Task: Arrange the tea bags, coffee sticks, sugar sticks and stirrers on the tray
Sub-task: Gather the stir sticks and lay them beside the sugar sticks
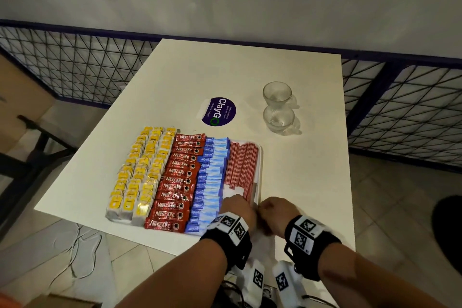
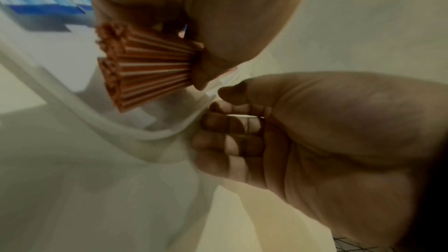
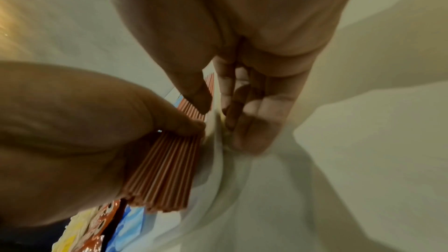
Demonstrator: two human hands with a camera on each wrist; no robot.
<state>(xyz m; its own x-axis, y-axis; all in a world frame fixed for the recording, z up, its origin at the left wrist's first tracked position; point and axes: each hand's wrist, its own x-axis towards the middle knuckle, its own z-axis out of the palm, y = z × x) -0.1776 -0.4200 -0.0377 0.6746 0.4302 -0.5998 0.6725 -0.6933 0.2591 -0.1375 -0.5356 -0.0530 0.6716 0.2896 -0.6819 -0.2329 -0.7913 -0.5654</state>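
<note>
Two hands meet at the near right corner of the white tray (image 1: 260, 157), which sits on the white table (image 1: 300, 182). The left hand (image 1: 238, 207) lies palm-down over the near ends of the red stirrers (image 1: 241, 165), its thumb and fingers closed around the bundle; the left wrist view shows the stirrer ends (image 2: 145, 70) fanning out of that grip. The right hand (image 1: 275, 211) sits just beside it, almost touching, with its fingers (image 2: 230, 133) curled against the tray's rim (image 2: 135, 131) from outside and the thumb lying over the edge near the stirrers. Both forearms reach in from the near edge of the table, wrists bent down.

On the tray, from left to right, lie yellow tea bags (image 1: 140, 177), red coffee sticks (image 1: 180, 182), blue sugar sticks (image 1: 210, 177) and the stirrers along the right side.

Beyond the tray stand two empty glasses (image 1: 277, 107) and a round purple sticker (image 1: 219, 111).
</note>
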